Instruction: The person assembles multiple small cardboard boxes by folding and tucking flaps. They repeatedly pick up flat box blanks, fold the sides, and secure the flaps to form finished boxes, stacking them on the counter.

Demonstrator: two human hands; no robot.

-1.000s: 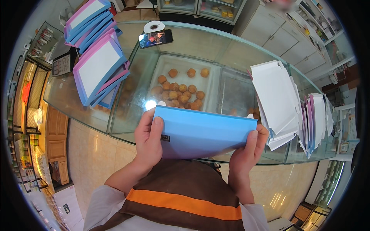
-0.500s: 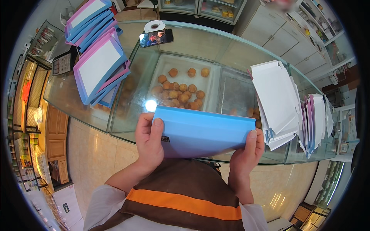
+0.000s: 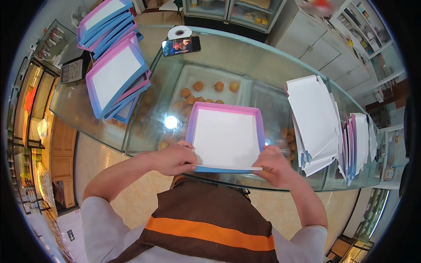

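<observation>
A shallow cardboard tray (image 3: 227,138), white inside with pink, purple and blue walls, lies on the glass counter in front of me. Its far and side walls stand up, while the near wall leans low toward me. My left hand (image 3: 174,158) pinches the near left corner between thumb and fingers. At the near right corner, my right hand (image 3: 275,166) grips the same tray, its thumb and fingers closed on the edge. Some fingertips of both hands are hidden by the cardboard.
Folded trays (image 3: 116,74) are stacked at the left, beside a dark device (image 3: 72,71). Flat white cardboard sheets (image 3: 313,116) and upright folded blanks (image 3: 352,138) stand at the right. A phone (image 3: 181,46) leans at the counter's back. Round brown pastries (image 3: 219,87) lie under the glass.
The blue cardboard piece, earlier held tilted up with its outside showing, now lies down on the counter as a tray with its white inside facing up. Both hands moved to its near corners.
</observation>
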